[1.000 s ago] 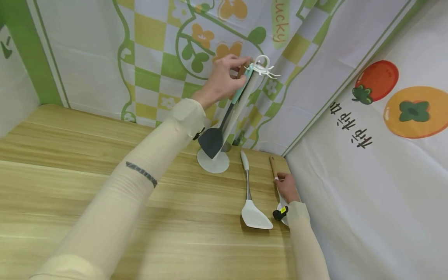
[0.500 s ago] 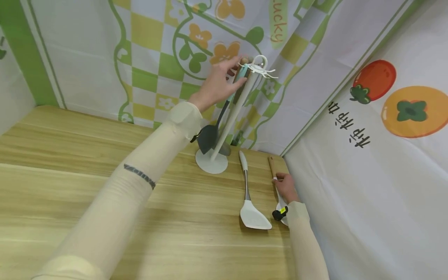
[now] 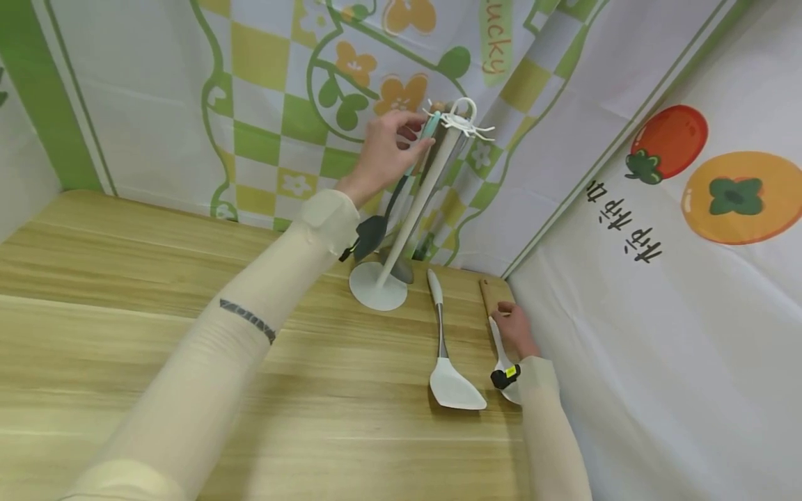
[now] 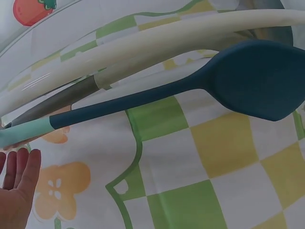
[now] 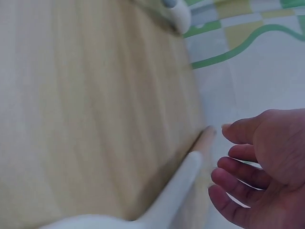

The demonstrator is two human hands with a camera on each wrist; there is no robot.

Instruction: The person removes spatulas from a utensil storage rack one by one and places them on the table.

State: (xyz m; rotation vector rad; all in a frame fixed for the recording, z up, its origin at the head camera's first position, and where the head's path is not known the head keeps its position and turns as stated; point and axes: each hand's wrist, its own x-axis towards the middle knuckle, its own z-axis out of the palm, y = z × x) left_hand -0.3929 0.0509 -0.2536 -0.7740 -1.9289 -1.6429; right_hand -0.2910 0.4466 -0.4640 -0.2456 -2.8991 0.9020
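Note:
A spatula (image 3: 372,232) with a dark blade and a mint handle hangs on the white utensil stand (image 3: 418,202). Around the top of its handle my left hand (image 3: 383,149) is held loosely; in the left wrist view the straight fingers of this hand (image 4: 19,188) lie just below the handle, apart from it. My right hand (image 3: 516,330) hovers beside a white utensil with a wooden handle (image 3: 498,335) lying on the table. Its fingers are relaxed and hold nothing in the right wrist view. The utensil's white head is partly hidden behind the wrist camera.
A white turner (image 3: 456,387) with a steel shank lies on the wooden table (image 3: 313,390) left of the right hand. Behind the stand's pole hangs another utensil with a grey-brown handle (image 4: 52,104). Patterned curtains (image 3: 260,139) rise along the back and right sides.
My left hand has let go of the spatula's handle and drawn slightly left; the spatula hangs against the stand. My right hand has come off the wooden-handled utensil.

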